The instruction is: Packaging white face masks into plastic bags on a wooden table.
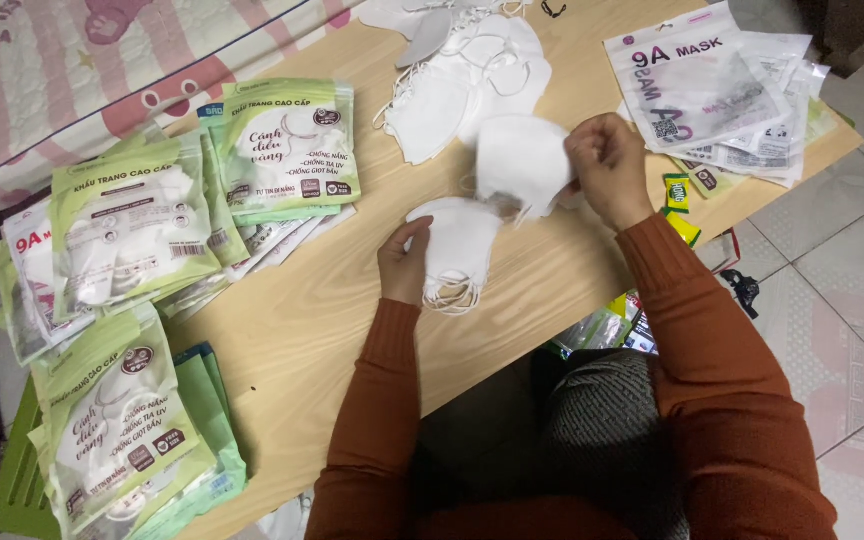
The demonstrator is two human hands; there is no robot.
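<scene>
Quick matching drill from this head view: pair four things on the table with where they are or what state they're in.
Things:
1. left hand
2. right hand
3. loose white masks
4. green-and-white packs

Places or states:
A. heaped at the table's far edge
B. holds up a single mask
C. stacked on the table's left side
D. grips a small stack of masks

Pairs: 1-D, 2-B, 3-A, 4-C

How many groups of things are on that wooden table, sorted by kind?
Heaps of loose white face masks: 1
Small stacks of masks under the left hand: 1
Single masks held up by the right hand: 1
Clusters of green-and-white mask packets: 3
Piles of clear mask packets: 1
Small yellow-green sachets: 2
Total: 9 groups; single items overlap too much to count.
</scene>
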